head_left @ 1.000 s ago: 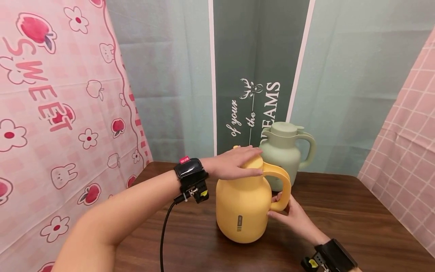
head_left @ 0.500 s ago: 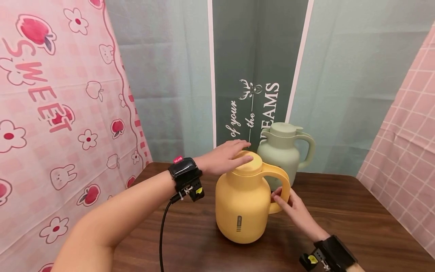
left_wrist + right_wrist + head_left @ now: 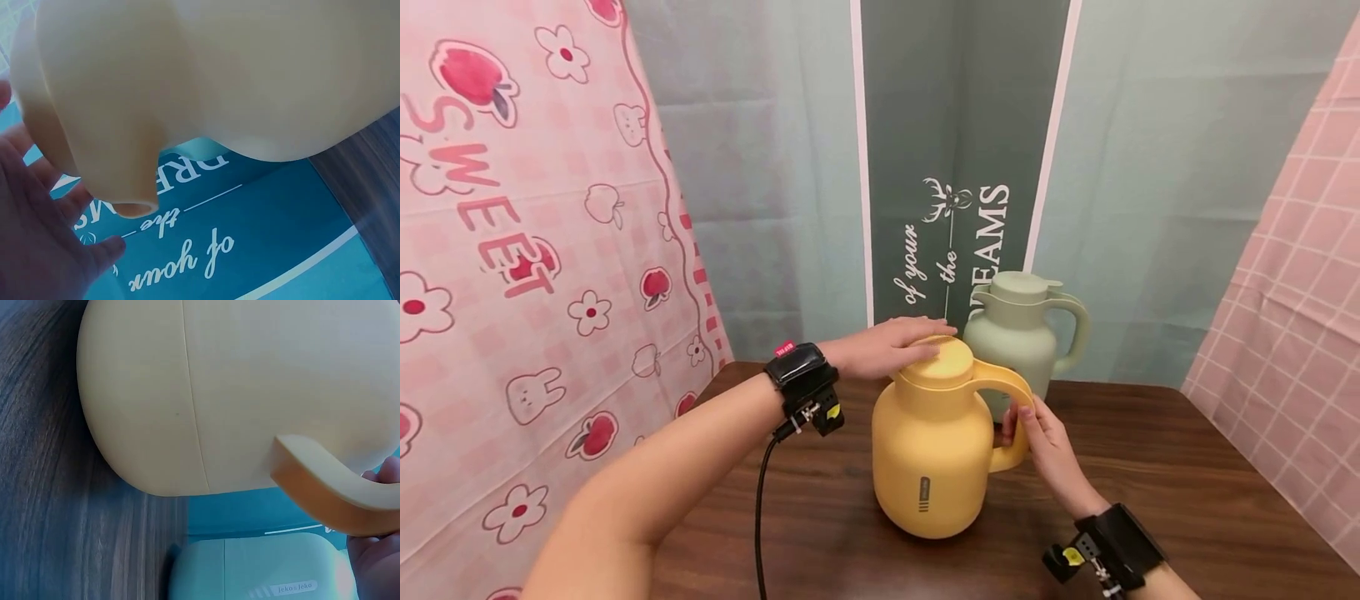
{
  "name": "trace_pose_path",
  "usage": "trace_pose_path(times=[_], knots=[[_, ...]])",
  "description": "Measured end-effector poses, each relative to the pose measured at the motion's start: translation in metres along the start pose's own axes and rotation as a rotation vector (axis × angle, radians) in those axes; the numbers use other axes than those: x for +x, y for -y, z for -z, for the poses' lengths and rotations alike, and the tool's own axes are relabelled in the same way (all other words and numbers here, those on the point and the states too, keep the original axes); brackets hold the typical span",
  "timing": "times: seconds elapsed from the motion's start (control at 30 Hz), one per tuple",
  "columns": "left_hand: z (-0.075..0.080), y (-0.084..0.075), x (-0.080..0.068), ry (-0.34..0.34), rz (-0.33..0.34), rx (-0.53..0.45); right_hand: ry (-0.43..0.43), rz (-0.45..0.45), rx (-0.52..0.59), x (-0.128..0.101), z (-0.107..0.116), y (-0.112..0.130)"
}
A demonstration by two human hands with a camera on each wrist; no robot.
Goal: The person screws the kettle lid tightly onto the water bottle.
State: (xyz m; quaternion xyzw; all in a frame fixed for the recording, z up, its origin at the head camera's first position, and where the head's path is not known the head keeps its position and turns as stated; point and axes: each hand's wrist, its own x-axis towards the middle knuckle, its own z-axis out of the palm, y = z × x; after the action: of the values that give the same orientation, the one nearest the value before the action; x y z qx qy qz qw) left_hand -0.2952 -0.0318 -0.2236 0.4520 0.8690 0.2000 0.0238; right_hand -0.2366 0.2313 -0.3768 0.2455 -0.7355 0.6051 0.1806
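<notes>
A yellow thermos jug (image 3: pixel 932 454) stands upright on the wooden table, its handle to the right. My left hand (image 3: pixel 891 346) lies with extended fingers over the far left side of its round lid (image 3: pixel 951 362). In the left wrist view, the left hand (image 3: pixel 44 231) is beside the jug's neck and spout (image 3: pixel 137 203). My right hand (image 3: pixel 1048 442) holds the outer side of the jug's handle (image 3: pixel 1003 379), thumb in front and fingers through the loop. The right wrist view shows the right fingers (image 3: pixel 375 556) at the handle, partly cut off by the frame edge.
Close behind the yellow jug, a pale green thermos jug (image 3: pixel 1015 333) stands with its handle to the right. Fabric curtains (image 3: pixel 760 208) close off the back and both sides of the wooden table (image 3: pixel 1150 467). A black cable (image 3: pixel 760 517) hangs from the left wrist camera.
My right hand has moved up from the bottom of the handle to its outer side. The left hand has drawn back leftward across the lid. Both jugs stay in place.
</notes>
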Motion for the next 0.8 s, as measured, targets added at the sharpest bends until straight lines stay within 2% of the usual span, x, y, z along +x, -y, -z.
trace_pose_path(times=[0.13,0.37,0.6,0.8], knots=[[0.000,0.001,-0.002,0.025,-0.008,0.028,0.002,-0.010,-0.013,0.000,-0.001,-0.001],[0.001,0.003,-0.004,0.019,-0.014,0.066,0.009,-0.013,-0.019,0.001,-0.001,0.001],[0.000,0.009,-0.009,-0.034,-0.052,0.100,0.006,-0.002,-0.027,0.001,-0.001,0.002],[-0.003,0.013,-0.013,-0.069,-0.060,0.074,0.012,-0.003,-0.021,0.000,-0.001,0.001]])
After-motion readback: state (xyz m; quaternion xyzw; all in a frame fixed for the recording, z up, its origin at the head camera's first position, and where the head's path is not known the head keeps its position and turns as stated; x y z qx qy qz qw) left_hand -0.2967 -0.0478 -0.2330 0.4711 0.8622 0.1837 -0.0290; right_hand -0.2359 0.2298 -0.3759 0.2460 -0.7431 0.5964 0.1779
